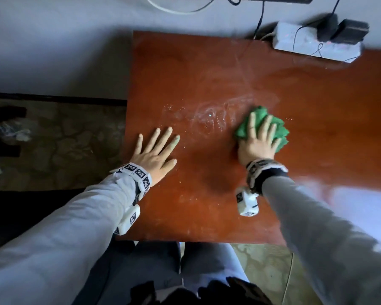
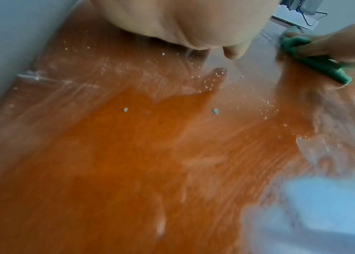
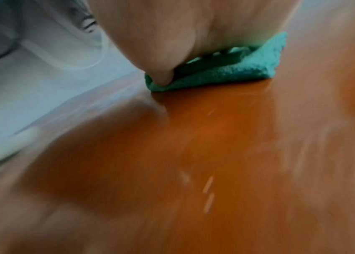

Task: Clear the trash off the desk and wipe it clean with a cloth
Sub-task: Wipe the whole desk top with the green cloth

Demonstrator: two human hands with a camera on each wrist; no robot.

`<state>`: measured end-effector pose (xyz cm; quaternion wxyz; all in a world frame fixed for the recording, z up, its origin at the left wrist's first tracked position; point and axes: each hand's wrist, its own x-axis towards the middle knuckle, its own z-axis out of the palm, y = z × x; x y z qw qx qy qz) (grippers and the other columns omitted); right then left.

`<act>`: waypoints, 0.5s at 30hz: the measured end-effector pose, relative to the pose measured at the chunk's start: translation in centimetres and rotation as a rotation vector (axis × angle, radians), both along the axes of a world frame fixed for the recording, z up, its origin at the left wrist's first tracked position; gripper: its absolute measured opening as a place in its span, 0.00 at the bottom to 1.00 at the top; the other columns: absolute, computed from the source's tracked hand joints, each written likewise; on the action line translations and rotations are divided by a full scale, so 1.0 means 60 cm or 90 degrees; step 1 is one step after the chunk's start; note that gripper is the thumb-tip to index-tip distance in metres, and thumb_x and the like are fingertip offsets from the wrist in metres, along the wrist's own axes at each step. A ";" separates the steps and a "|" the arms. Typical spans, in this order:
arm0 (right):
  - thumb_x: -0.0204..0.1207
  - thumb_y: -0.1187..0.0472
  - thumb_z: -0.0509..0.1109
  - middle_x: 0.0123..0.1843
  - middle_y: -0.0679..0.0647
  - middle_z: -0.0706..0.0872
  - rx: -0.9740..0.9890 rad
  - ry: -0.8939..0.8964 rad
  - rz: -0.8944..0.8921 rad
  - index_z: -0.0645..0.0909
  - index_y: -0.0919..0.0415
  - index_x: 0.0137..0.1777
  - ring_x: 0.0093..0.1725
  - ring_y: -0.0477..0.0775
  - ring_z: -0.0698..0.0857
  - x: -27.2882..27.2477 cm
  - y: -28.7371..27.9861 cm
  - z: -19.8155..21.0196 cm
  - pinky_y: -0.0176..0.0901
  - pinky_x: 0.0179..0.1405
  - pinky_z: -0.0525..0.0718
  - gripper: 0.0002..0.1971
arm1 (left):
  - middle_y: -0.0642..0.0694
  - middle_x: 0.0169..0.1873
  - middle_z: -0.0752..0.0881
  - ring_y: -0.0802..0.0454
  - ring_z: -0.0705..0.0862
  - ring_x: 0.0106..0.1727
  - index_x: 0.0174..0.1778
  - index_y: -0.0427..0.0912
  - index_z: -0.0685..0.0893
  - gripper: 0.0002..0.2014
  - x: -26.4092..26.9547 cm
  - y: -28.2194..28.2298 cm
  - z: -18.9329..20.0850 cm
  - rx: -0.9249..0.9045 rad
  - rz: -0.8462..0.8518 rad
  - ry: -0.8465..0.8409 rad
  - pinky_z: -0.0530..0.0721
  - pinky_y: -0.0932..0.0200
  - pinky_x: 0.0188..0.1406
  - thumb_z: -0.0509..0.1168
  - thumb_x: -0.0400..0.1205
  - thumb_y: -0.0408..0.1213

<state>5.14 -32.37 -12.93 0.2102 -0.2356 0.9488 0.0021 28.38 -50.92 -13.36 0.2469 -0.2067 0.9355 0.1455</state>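
A reddish-brown desk carries white smears and small crumbs near its middle. My left hand lies flat on the desk left of the smears, fingers spread and holding nothing. My right hand presses down on a bunched green cloth right of the smears, fingers spread across its top. In the right wrist view the thumb digs into the cloth at its left edge. The left wrist view shows scattered crumbs, the cloth and wipe streaks.
A white power strip with black adapters and cables sits at the desk's far right corner. A wall runs behind the desk. Left of the desk, crumpled clear plastic lies on the patterned floor. My legs are under the near edge.
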 end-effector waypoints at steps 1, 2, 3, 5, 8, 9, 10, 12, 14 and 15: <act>0.78 0.50 0.62 0.87 0.58 0.32 -0.004 0.009 0.098 0.34 0.41 0.85 0.86 0.66 0.38 0.038 -0.015 0.000 0.72 0.81 0.43 0.45 | 0.63 0.80 0.22 0.54 0.29 0.84 0.81 0.66 0.26 0.31 -0.005 -0.002 0.000 0.004 0.001 -0.002 0.34 0.34 0.82 0.39 0.87 0.60; 0.78 0.51 0.62 0.86 0.58 0.29 -0.011 0.010 0.229 0.31 0.40 0.85 0.85 0.65 0.36 0.082 -0.026 0.000 0.71 0.81 0.42 0.46 | 0.63 0.80 0.23 0.54 0.29 0.84 0.81 0.67 0.27 0.31 -0.013 -0.008 0.001 0.004 0.000 -0.002 0.35 0.33 0.82 0.39 0.87 0.60; 0.79 0.51 0.61 0.85 0.57 0.27 -0.005 -0.008 0.367 0.29 0.40 0.84 0.85 0.64 0.34 0.123 -0.033 0.003 0.71 0.81 0.40 0.46 | 0.64 0.80 0.23 0.54 0.30 0.85 0.81 0.68 0.28 0.31 -0.023 -0.016 0.003 0.000 -0.003 -0.002 0.35 0.33 0.82 0.39 0.87 0.60; 0.82 0.48 0.58 0.85 0.54 0.27 -0.001 -0.044 0.537 0.29 0.40 0.84 0.85 0.61 0.33 0.158 -0.029 0.009 0.67 0.82 0.39 0.42 | 0.64 0.81 0.24 0.54 0.31 0.85 0.81 0.68 0.29 0.31 -0.051 -0.035 0.007 0.001 -0.004 -0.003 0.36 0.33 0.82 0.40 0.87 0.60; 0.79 0.51 0.60 0.88 0.55 0.36 -0.038 0.015 0.430 0.38 0.40 0.86 0.87 0.62 0.42 0.069 0.005 -0.007 0.66 0.83 0.43 0.42 | 0.64 0.80 0.24 0.55 0.30 0.85 0.81 0.70 0.30 0.29 -0.090 -0.043 0.011 0.017 0.037 -0.022 0.35 0.32 0.82 0.39 0.87 0.61; 0.76 0.52 0.61 0.88 0.56 0.39 -0.041 0.035 0.304 0.41 0.40 0.86 0.87 0.64 0.44 0.019 0.022 -0.011 0.68 0.82 0.44 0.42 | 0.64 0.80 0.24 0.55 0.29 0.84 0.81 0.69 0.29 0.30 -0.099 -0.039 0.010 0.018 0.053 -0.027 0.34 0.32 0.82 0.38 0.87 0.61; 0.76 0.52 0.61 0.88 0.58 0.41 -0.035 0.049 0.169 0.42 0.41 0.87 0.86 0.65 0.45 -0.036 0.042 -0.011 0.70 0.82 0.46 0.42 | 0.63 0.80 0.23 0.54 0.29 0.84 0.81 0.69 0.29 0.30 -0.106 -0.034 0.008 0.017 0.067 -0.026 0.34 0.31 0.81 0.38 0.87 0.61; 0.79 0.50 0.62 0.88 0.60 0.41 -0.016 0.042 -0.030 0.42 0.43 0.87 0.86 0.67 0.45 -0.129 0.072 -0.008 0.72 0.81 0.48 0.41 | 0.63 0.80 0.23 0.53 0.29 0.84 0.81 0.68 0.29 0.30 -0.110 -0.025 0.003 0.002 0.088 -0.019 0.35 0.30 0.81 0.38 0.87 0.62; 0.80 0.49 0.62 0.88 0.61 0.39 -0.014 0.023 -0.111 0.41 0.44 0.87 0.86 0.67 0.43 -0.170 0.069 -0.011 0.73 0.81 0.47 0.41 | 0.62 0.80 0.23 0.52 0.29 0.85 0.81 0.68 0.28 0.31 -0.110 -0.021 0.000 -0.011 0.098 -0.017 0.35 0.30 0.81 0.38 0.87 0.62; 0.80 0.48 0.62 0.88 0.61 0.39 -0.020 0.032 -0.118 0.41 0.44 0.87 0.86 0.67 0.42 -0.168 0.054 -0.014 0.73 0.81 0.47 0.41 | 0.62 0.80 0.23 0.52 0.29 0.85 0.81 0.68 0.28 0.31 -0.110 -0.020 0.000 -0.014 0.100 -0.017 0.36 0.30 0.81 0.39 0.87 0.62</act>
